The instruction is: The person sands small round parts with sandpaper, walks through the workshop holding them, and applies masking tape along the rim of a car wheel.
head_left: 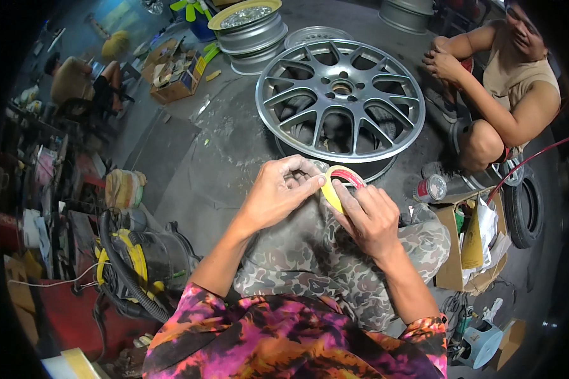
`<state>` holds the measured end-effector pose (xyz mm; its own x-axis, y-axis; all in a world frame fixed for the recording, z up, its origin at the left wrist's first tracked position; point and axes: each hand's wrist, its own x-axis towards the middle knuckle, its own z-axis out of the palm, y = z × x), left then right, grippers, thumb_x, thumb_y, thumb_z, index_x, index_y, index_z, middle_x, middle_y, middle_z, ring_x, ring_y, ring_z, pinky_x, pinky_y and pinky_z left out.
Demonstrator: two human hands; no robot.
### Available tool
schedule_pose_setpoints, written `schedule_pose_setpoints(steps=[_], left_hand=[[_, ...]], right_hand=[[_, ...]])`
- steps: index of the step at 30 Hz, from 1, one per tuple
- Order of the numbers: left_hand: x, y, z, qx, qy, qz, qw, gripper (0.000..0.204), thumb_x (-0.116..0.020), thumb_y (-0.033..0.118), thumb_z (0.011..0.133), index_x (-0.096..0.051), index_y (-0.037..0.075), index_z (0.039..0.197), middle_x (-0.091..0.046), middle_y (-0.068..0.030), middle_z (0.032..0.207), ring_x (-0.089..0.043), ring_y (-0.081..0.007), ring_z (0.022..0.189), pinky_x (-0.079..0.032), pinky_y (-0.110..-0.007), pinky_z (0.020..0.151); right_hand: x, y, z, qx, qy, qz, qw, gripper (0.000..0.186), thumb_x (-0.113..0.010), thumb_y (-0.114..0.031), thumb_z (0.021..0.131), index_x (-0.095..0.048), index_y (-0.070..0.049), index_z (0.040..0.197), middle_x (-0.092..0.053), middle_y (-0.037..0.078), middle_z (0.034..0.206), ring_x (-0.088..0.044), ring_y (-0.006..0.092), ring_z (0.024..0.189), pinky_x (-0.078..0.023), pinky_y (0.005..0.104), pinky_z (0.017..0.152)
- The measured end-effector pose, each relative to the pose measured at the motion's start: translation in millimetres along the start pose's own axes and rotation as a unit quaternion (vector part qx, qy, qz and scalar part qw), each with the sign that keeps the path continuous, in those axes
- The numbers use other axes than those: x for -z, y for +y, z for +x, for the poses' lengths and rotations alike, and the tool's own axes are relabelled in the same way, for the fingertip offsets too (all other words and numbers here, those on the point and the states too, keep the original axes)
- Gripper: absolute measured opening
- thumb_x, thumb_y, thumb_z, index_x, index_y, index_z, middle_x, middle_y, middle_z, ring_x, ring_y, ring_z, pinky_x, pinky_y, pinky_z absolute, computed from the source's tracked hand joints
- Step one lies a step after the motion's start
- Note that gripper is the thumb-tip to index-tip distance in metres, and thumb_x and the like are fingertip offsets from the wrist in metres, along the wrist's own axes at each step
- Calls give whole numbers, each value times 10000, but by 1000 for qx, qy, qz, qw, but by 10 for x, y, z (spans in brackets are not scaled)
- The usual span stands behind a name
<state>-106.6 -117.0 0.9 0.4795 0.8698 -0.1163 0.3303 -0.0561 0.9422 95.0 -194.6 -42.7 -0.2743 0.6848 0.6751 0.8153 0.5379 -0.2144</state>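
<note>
The shirt (259, 341) is a blotchy swirl of magenta, purple, orange and black, its 2 sleeves ending above bare forearms (224, 249). The trousers (306, 275) are camouflage in rounded patches of grey, brown and off-white (paler and dusty-looking over 1 thigh). Left hand (284, 192) and right hand (372, 221) are ungloved.

My view comes from my head, the left one of two fisheye cameras worn side by side, facing down and forward over my shirt (284, 341). My left hand (279, 192) and right hand (374, 218) sit near, mid-view; the spoked wheel (340, 101) is farther off. Straight edges bend toward the dark round border, left and right.
</note>
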Motion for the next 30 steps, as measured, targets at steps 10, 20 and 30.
schedule_pose_setpoints(steps=[10, 20, 30], left_hand=[[118, -324, -82, -24, 126, -30, 991, 137, -678, 134, 940, -652, -1, 939, -627, 29, 832, -533, -26, 755, -432, -202, 667], [13, -627, -254, -181, 212, 212, 937, 123, -684, 44, 836, -592, -6, 901, -604, -151, 1013, -583, -338, 980, -467, -382, 824], [-47, -592, -273, -92, 170, 113, 975, 108, -661, 39, 893, -596, -18, 958, -662, -115, 1043, -660, -169, 903, -550, -268, 683]], right_hand=[[-176, -151, 63, -120, -35, 102, 987, 352, -737, -203, 849, -660, -106, 1178, -570, 87, 778, -617, 278, 624, -502, 393, 570], [-325, -267, -110, -130, -147, 167, 966, 222, -695, -169, 868, -644, -87, 1068, -627, 127, 826, -671, 338, 747, -534, 423, 622], [-465, -362, 185, -201, -237, 98, 946, 723, -775, -283, 792, -429, -18, 1368, -576, 234, 1123, -677, 416, 724, -554, 463, 589]])
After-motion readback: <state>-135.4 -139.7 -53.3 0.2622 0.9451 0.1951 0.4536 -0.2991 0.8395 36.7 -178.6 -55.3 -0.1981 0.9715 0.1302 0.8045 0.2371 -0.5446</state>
